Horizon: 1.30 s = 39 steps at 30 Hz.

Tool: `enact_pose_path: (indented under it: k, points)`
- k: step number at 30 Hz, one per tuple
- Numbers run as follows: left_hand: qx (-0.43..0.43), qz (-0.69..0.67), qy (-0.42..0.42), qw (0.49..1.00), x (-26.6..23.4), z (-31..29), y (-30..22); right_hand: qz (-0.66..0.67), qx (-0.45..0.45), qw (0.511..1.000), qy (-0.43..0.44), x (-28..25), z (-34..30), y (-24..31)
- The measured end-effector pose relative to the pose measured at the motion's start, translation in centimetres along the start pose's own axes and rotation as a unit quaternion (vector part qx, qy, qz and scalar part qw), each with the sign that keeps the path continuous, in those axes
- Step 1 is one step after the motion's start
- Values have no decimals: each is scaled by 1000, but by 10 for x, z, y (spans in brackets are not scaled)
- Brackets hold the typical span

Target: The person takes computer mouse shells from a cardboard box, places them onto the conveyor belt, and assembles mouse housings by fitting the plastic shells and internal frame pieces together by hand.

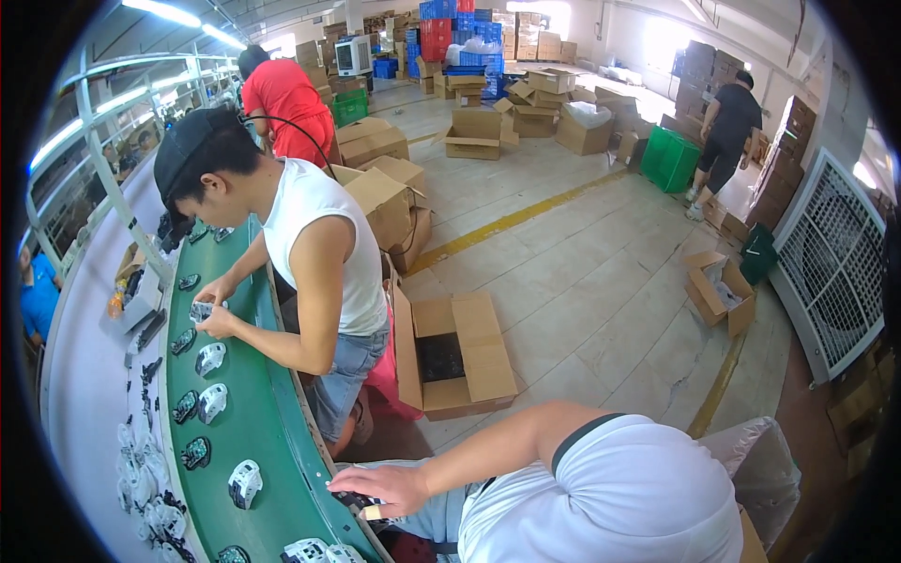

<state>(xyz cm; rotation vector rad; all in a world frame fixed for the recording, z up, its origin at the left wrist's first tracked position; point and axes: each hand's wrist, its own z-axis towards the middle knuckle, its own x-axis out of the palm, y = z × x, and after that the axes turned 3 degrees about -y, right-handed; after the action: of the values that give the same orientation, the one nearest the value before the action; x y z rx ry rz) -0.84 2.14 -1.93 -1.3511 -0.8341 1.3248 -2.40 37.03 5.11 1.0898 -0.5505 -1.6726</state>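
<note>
My right hand (385, 490) rests by the near edge of the green conveyor belt (282, 441), over my jeans. Its fingers are stretched out, and a pale strip is wrapped round the thumb. Under the palm a dark patterned thing shows in part; its kind is hidden. Closest on the belt lie white plastic shells (305, 551), partly cut off by the lower edge. Farther along are another white shell (246, 483) and dark oval parts resembling circuit assemblies (195, 453). My left hand is out of the picture.
Beside the belt, a co-worker in a white sleeveless top (324, 244) handles a pale part (202, 310). Loose white and black parts (145, 479) line the far-side shelf. An open cardboard box (455, 352) stands behind the seats, and a large fan unit (831, 263) at right.
</note>
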Motion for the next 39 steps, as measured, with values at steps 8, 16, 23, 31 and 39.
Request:
enact_pose_path:
  k: [8, 16, 23, 31, 39]
  points:
    - [-74, -71, -82, 991, 33, 1, -70, 75, 59, 991, 92, 30, 1, -6]
    - [-143, -60, -111, 982, 31, -2, -75, 74, 56, 989, 113, 40, -5, -9]
    - [-157, -61, -115, 979, 34, 2, -81, 78, 82, 984, 135, 40, -7, -11]
    - [-179, -75, -128, 973, 36, 2, -82, 15, -40, 993, 107, 49, -20, -37]
    - [-201, -24, -133, 970, 28, 0, -61, 2, -56, 992, 114, 42, -20, -34]
